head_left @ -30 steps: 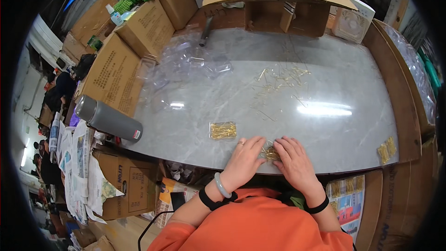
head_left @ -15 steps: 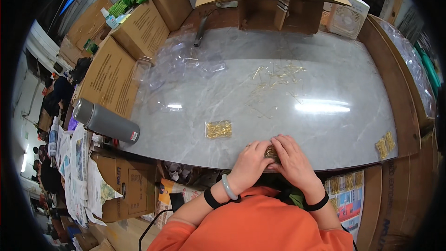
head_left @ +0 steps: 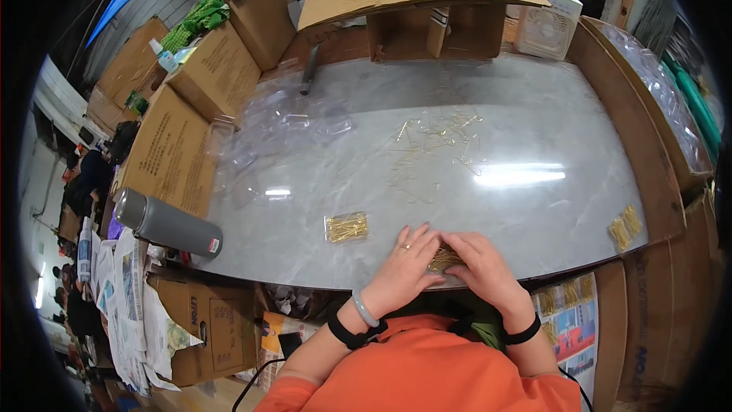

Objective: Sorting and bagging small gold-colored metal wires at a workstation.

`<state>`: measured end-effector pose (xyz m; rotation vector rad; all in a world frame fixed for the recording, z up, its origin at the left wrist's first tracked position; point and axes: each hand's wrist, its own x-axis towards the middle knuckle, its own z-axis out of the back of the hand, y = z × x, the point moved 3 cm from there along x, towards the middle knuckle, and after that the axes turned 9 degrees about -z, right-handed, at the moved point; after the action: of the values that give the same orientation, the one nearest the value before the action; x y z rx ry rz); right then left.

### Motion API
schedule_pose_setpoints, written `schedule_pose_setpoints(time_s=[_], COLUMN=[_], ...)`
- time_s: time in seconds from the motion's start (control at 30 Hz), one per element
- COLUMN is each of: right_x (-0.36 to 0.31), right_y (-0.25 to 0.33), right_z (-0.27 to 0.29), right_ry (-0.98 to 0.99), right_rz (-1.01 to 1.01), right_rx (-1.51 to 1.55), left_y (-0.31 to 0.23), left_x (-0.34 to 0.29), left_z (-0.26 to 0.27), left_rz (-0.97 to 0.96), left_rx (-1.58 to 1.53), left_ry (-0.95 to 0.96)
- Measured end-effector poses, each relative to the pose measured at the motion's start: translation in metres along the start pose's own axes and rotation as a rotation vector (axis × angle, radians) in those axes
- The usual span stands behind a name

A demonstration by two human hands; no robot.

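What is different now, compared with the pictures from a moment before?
The left hand and right hand have drawn closer together around the thin gold-coloured wire pieces; nothing was visibly released. The clear rectangular plastic container of gold pieces and grey cylindrical bottle stayed in place.

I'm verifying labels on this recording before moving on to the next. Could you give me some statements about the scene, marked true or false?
1. The left hand and right hand cup a bunch of gold wire pieces between them. True.
2. The pale bangle is on the right wrist. False: the pale bangle is on the left wrist.
3. Loose gold pieces lie scattered on the table beyond the hands. True.
4. The bottle is orange. False: the bottle is grey.
5. A white fan stands toward the far right. True.
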<state>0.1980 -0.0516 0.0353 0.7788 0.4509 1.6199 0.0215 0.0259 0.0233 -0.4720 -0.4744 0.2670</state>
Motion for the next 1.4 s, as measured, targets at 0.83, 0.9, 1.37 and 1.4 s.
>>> schedule_pose_setpoints(time_s=[0.83, 0.9, 1.37, 1.4], right_x=[-0.028, -0.03, -0.01, -0.01], right_y=[0.014, 0.015, 0.029, 0.03], right_z=[0.0, -0.001, -0.024, -0.024], right_ry=[-0.168, -0.175, -0.163, -0.174], right_rz=[-0.132, -0.14, -0.047, -0.052], right_rx=[0.043, 0.047, -0.256, -0.241], left_y=[-0.007, -0.007, -0.004, -0.006], left_x=[0.004, 0.003, -0.005, -0.007], left_z=[-0.023, -0.023, -0.022, -0.017], left_rz=[-0.048, -0.004, -0.011, 0.006], left_rx=[-0.075, -0.075, -0.106, -0.135], left_ry=[-0.05, -0.054, -0.131, -0.171])
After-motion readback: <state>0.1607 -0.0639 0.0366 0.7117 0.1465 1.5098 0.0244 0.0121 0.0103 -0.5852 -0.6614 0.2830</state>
